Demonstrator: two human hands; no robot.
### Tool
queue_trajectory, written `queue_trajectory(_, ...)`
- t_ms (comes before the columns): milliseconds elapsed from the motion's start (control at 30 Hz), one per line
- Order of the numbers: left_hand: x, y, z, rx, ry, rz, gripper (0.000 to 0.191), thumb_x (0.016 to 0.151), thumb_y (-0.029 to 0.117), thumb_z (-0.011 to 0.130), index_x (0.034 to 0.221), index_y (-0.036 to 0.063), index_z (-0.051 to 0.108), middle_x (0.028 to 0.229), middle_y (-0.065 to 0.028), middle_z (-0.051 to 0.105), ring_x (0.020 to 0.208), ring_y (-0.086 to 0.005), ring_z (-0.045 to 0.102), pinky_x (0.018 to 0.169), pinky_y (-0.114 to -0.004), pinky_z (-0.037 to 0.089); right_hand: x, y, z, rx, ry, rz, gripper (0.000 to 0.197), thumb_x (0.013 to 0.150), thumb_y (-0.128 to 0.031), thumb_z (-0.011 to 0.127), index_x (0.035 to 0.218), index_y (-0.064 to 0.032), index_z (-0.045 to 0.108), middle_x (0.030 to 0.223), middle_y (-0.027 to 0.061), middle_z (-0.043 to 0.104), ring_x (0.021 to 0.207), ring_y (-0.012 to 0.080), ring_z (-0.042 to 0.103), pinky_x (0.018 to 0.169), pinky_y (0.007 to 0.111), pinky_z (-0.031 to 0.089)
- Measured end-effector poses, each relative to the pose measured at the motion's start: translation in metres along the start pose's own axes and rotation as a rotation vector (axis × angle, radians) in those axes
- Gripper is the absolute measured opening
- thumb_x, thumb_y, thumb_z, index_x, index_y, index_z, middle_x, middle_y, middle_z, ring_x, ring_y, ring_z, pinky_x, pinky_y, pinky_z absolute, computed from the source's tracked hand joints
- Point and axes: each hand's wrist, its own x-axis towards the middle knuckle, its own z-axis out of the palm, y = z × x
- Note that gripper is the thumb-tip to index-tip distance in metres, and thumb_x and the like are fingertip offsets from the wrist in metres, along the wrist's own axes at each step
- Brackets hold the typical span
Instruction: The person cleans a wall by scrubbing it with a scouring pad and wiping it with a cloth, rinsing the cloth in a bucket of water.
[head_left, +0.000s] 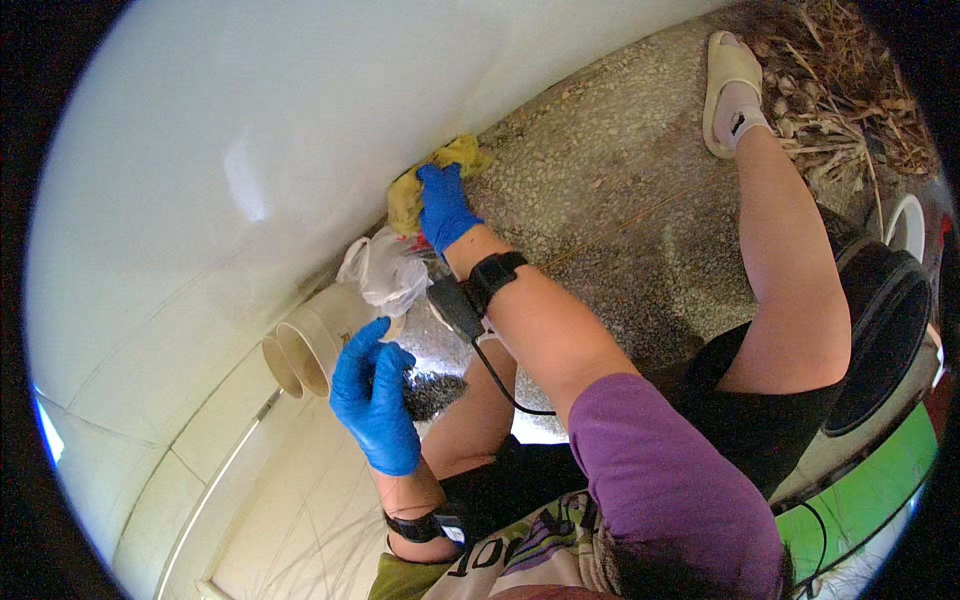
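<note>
My right hand (446, 206), in a blue glove, reaches forward and grips a crumpled yellow cloth (405, 199) where the pale wall meets the floor. Part of the cloth spreads past my fingertips along the wall. My left hand (379, 409), gloved in blue too, is raised nearer my body with thumb and fingers apart and curled. Beside its thumb shows a dark speckled patch (435, 394); whether it is an object or shaded floor I cannot tell. Between my hands, a white plastic bag (386, 270) with something red by it lies near the wall.
Two beige pipes (311, 349) lie side by side against the wall (247, 97), left of the bag. Dried garlic bulbs with stalks (832, 112) lie on the pebbled floor (622, 157), next to my slippered foot (731, 90). A black cable (517, 401) hangs from my right wrist strap.
</note>
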Motion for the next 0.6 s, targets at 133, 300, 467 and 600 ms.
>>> queue_trajectory(133,-0.007,0.009,-0.004,-0.093,-0.03,0.036,0.025,0.079,-0.002,0.053,0.104,-0.0022,0.058,0.075,-0.0033,0.057,0.067,-0.0098,0.053,0.062,-0.021,0.042,0.014,-0.044,-0.023,0.223,-0.178,0.014,0.017,0.079,-0.017,0.051,0.092,-0.0053,0.053,0.096,0.0081,0.053,0.09,0.0225,0.05,0.082,0.035,0.041)
queue_trajectory(300,-0.017,0.008,-0.01,-0.088,-0.021,0.094,0.023,0.08,0.001,0.052,0.102,-0.003,0.057,0.071,-0.0023,0.054,0.064,-0.0093,0.05,0.059,-0.02,0.04,0.056,-0.215,-0.079,0.384,-0.255,-0.298,0.027,0.08,-0.019,0.05,0.103,-0.0043,0.051,0.097,0.0097,0.055,0.089,0.0265,0.052,0.085,0.039,0.04)
queue_trajectory(467,-0.02,0.01,-0.009,-0.15,-0.091,0.066,0.023,0.079,0.001,0.052,0.101,-0.0029,0.058,0.071,-0.0028,0.054,0.064,-0.0098,0.05,0.059,-0.021,0.04,0.063,-0.287,-0.096,-0.235,-0.095,-0.976,0.036,0.079,-0.008,0.048,0.115,-0.0075,0.043,0.104,0.0087,0.051,0.094,0.0238,0.051,0.083,0.036,0.042)
queue_trajectory(600,-0.016,0.001,-0.017,-0.123,-0.062,0.069,0.023,0.079,0.001,0.053,0.101,-0.0027,0.058,0.071,-0.0028,0.054,0.064,-0.0099,0.05,0.059,-0.021,0.04,0.023,-0.215,-0.038,0.314,-0.094,-0.76,0.051,0.077,-0.002,0.047,0.126,-0.0041,0.032,0.112,0.0078,0.045,0.098,0.0201,0.045,0.088,0.032,0.038)
